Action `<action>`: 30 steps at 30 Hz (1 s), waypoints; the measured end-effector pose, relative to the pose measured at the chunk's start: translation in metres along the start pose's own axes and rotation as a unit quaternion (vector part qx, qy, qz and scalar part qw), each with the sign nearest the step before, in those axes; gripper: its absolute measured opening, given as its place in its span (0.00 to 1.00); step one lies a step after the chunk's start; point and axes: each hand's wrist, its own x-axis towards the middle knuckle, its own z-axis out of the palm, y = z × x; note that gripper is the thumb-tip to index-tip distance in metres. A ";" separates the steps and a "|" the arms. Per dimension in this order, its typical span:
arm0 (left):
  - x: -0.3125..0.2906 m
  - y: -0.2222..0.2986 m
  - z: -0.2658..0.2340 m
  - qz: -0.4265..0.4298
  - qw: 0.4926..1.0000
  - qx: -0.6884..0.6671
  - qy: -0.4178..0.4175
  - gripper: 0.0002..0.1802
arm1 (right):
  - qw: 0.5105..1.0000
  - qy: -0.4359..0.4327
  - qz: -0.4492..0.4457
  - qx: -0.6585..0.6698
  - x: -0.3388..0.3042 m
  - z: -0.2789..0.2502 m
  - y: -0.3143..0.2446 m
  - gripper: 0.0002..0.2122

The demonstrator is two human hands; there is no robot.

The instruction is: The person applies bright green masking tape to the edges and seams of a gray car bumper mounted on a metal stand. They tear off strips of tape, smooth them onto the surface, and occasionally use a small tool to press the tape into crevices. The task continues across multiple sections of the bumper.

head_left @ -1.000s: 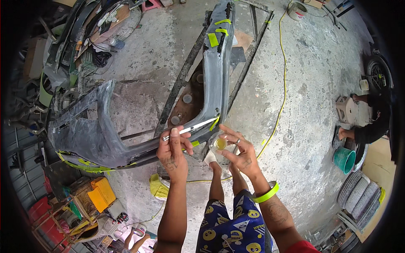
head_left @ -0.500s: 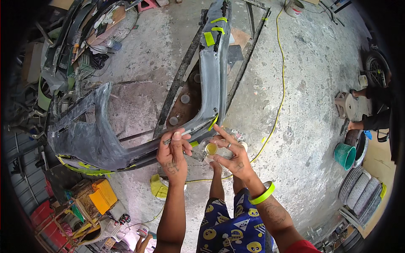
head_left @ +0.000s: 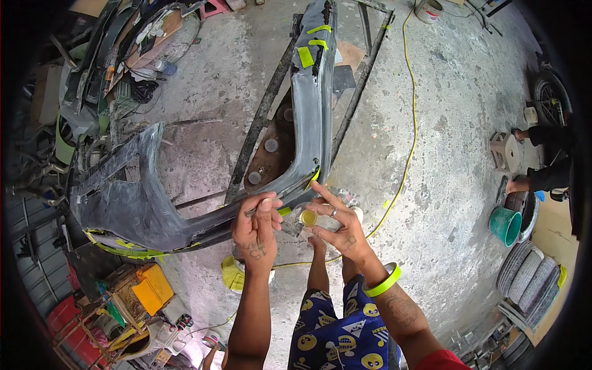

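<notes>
A grey, sanded car bumper (head_left: 308, 117) with strips of yellow-green tape on it lies across a dark metal frame (head_left: 262, 117). My left hand (head_left: 254, 228) is closed in a pinch just over the bumper's lower run; what its fingers hold is too small to make out. My right hand (head_left: 340, 228) grips a small clear cup (head_left: 309, 217) with yellowish liquid in it, thumb and fingers around its side. The index finger of that hand reaches up toward the tape at the bumper's bend. A roll of yellow-green tape (head_left: 383, 281) hangs around my right forearm.
A yellow cable (head_left: 414, 117) crosses the floor on the right. Beyond it are a stool (head_left: 505, 152), a green bucket (head_left: 504, 226), stacked tyres (head_left: 524, 274) and another person's legs (head_left: 542, 180). Car parts (head_left: 92, 80) pile at upper left; a cluttered cart (head_left: 117, 308) stands lower left.
My left hand has shifted and turned slightly; the thin pale piece that showed at its fingertips is hardly visible now. My right hand keeps the cup almost still. The other person's hands have left the stool.
</notes>
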 end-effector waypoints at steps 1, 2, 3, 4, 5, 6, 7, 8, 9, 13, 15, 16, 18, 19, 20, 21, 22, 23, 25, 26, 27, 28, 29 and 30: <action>0.000 0.000 0.000 0.000 1.000 0.001 0.000 0.11 | 1.000 0.000 0.000 0.001 0.000 0.000 -0.001 0.27; 0.000 0.000 0.000 0.006 1.000 0.003 -0.006 0.11 | 1.000 -0.003 0.010 0.009 0.001 0.000 -0.002 0.25; 0.001 -0.001 0.000 0.012 1.000 0.005 -0.013 0.11 | 1.000 -0.006 0.021 0.017 0.001 -0.001 -0.003 0.24; 0.001 0.000 0.001 0.012 1.000 0.004 -0.014 0.11 | 1.000 -0.005 0.022 0.016 0.000 -0.002 -0.002 0.24; 0.001 0.001 0.000 0.015 1.000 0.007 -0.020 0.11 | 1.000 -0.003 0.011 0.014 0.000 -0.002 0.000 0.25; 0.002 0.002 0.000 0.018 0.999 0.010 -0.025 0.11 | 1.000 -0.002 -0.001 0.014 0.000 -0.002 0.002 0.26; 0.002 0.003 -0.001 0.018 0.999 0.010 -0.025 0.11 | 1.000 -0.002 -0.001 0.014 0.000 -0.002 0.003 0.26; 0.002 0.003 -0.001 0.019 0.999 0.015 -0.033 0.11 | 1.000 -0.002 -0.003 0.015 -0.001 -0.003 0.004 0.26; 0.003 0.003 -0.001 0.021 0.999 0.019 -0.040 0.11 | 1.000 -0.003 -0.005 0.016 0.000 -0.003 0.004 0.26; 0.003 0.005 -0.002 0.038 0.998 0.025 -0.034 0.12 | 1.000 -0.008 0.019 0.021 -0.001 -0.002 0.002 0.23; 0.005 0.005 -0.003 0.052 0.996 0.041 -0.052 0.12 | 1.000 -0.006 0.012 0.022 0.000 -0.001 0.002 0.24; 0.005 0.005 -0.003 0.052 0.996 0.041 -0.052 0.12 | 1.000 -0.006 0.012 0.022 0.000 -0.001 0.003 0.24; 0.005 0.008 -0.003 0.057 0.996 0.045 -0.051 0.11 | 1.000 -0.008 0.006 0.020 0.000 -0.001 0.005 0.24; 0.005 0.007 -0.003 0.057 0.996 0.045 -0.051 0.11 | 1.000 -0.008 0.006 0.020 -0.001 0.000 0.006 0.24; 0.005 0.006 -0.003 0.056 0.996 0.050 -0.054 0.11 | 1.000 -0.002 0.000 0.021 -0.001 0.000 0.007 0.25; 0.006 0.005 -0.003 0.055 0.995 0.055 -0.058 0.11 | 1.000 0.004 -0.007 0.022 -0.001 0.001 0.007 0.26; 0.006 0.006 -0.003 0.056 0.995 0.055 -0.058 0.11 | 1.000 0.004 -0.007 0.022 0.000 0.001 0.007 0.26; 0.007 0.007 -0.002 0.055 0.996 0.049 -0.056 0.11 | 1.000 0.003 -0.006 0.020 0.000 0.001 0.007 0.26; 0.006 0.007 -0.002 0.054 0.996 0.043 -0.054 0.11 | 1.000 0.002 -0.004 0.019 0.000 0.001 0.006 0.26; 0.006 0.007 -0.003 0.055 0.996 0.045 -0.053 0.11 | 1.000 0.002 0.000 0.018 -0.001 0.001 0.006 0.26; 0.006 0.007 -0.002 0.056 0.996 0.047 -0.051 0.11 | 1.000 0.002 0.004 0.016 -0.001 0.001 0.006 0.26; 0.006 0.006 -0.002 0.056 0.996 0.046 -0.052 0.11 | 1.000 0.002 0.004 0.015 -0.001 0.001 0.006 0.26; 0.006 0.005 -0.003 0.055 0.996 0.046 -0.052 0.11 | 1.000 0.004 -0.001 0.015 -0.001 0.001 0.006 0.26; 0.007 0.004 -0.003 0.055 0.996 0.046 -0.051 0.11 | 1.000 0.005 -0.006 0.016 -0.001 0.001 0.007 0.26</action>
